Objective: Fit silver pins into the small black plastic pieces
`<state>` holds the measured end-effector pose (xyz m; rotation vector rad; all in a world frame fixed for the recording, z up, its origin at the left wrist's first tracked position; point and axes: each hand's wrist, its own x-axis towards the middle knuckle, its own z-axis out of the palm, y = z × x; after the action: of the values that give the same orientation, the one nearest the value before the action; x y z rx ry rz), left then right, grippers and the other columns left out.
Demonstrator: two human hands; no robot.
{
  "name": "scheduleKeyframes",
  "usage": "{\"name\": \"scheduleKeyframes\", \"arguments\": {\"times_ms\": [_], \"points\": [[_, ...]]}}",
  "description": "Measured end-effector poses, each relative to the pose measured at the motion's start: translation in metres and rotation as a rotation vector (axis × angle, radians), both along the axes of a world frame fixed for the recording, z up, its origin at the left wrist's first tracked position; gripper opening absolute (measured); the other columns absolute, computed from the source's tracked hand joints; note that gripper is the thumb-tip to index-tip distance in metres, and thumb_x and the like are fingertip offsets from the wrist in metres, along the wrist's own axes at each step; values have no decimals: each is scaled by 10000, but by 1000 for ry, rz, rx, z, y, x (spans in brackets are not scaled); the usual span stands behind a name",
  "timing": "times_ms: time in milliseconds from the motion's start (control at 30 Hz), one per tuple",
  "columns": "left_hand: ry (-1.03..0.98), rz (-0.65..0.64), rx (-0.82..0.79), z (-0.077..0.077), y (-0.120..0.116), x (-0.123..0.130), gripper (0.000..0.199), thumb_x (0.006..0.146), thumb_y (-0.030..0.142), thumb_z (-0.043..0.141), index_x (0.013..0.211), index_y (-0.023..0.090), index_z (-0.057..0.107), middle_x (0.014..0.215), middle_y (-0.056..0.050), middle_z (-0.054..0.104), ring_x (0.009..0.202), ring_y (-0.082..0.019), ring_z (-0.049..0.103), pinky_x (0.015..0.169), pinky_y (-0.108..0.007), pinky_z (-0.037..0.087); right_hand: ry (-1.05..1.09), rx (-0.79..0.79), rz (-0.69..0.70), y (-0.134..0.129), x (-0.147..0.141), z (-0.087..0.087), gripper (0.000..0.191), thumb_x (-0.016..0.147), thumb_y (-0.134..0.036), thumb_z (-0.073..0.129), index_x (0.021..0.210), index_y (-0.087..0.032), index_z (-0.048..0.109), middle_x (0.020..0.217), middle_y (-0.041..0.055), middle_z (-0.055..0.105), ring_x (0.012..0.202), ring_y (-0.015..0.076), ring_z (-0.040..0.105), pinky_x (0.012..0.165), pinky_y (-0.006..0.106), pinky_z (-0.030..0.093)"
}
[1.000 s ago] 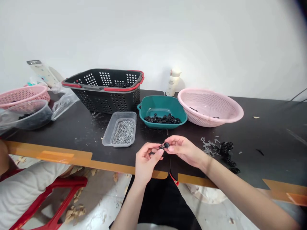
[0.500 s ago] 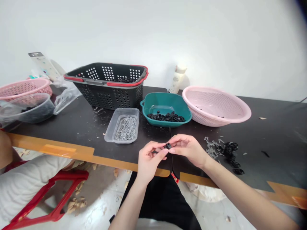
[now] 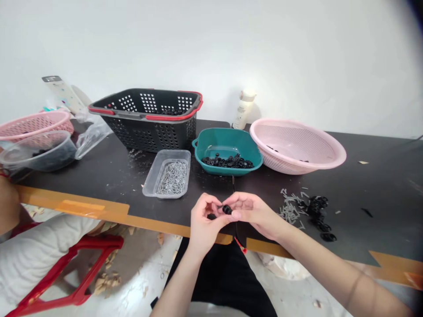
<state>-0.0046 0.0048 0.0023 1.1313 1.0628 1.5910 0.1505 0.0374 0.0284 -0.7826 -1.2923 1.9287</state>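
A small, round-ended black plastic part (image 3: 227, 209) sits between my two hands, just above the table's front edge. My left hand (image 3: 205, 222) is closed, its curled fingers and thumb at the part's left side and underside. From the other side my right hand (image 3: 256, 213) pinches the part with thumb and fingers. Whether a pin sits between the fingertips is too small to tell. Ahead, a clear tray (image 3: 150, 187) holds many silvery metal pins. Beside it, a teal basin (image 3: 211, 136) contains black plastic pieces. Loose pins (image 3: 289, 209) and black parts (image 3: 319, 209) lie right of my right hand.
A black basket (image 3: 148, 132) with red handles and a pink colander (image 3: 297, 165) stand toward the wall, a white bottle (image 3: 244, 110) between them. At left are a clear bowl (image 3: 56, 156), a pink basket (image 3: 42, 121) and a seated person's leg (image 3: 42, 246) by a red stool (image 3: 82, 281).
The black part has turned and shifted slightly left and down between my fingers. My right hand has moved a little left and down. At the far left, another person's arm has shifted.
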Motion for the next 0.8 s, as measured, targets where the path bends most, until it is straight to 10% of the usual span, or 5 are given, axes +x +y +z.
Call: {"name": "scheduleKeyframes", "arguments": {"times_ms": [233,800], "points": [[147,-11,129,0,-1,-1,270,646,165,820,891,226,725,817,9,571,638,-82,546,581,-190,485,97,-112,24,-1,-1,4,306,719,-296,829,908,-186,615,778,6,715,752,117,668,748,240,508],[229,84,261,-5,-3,-4,233,681,196,817,900,263,777,751,-21,707,643,-132,642,610,-244,547,-41,262,-276,-7,-1,5,145,626,-218,867,644,-200,725,697,18,692,630,151,645,613,281,550]]}}
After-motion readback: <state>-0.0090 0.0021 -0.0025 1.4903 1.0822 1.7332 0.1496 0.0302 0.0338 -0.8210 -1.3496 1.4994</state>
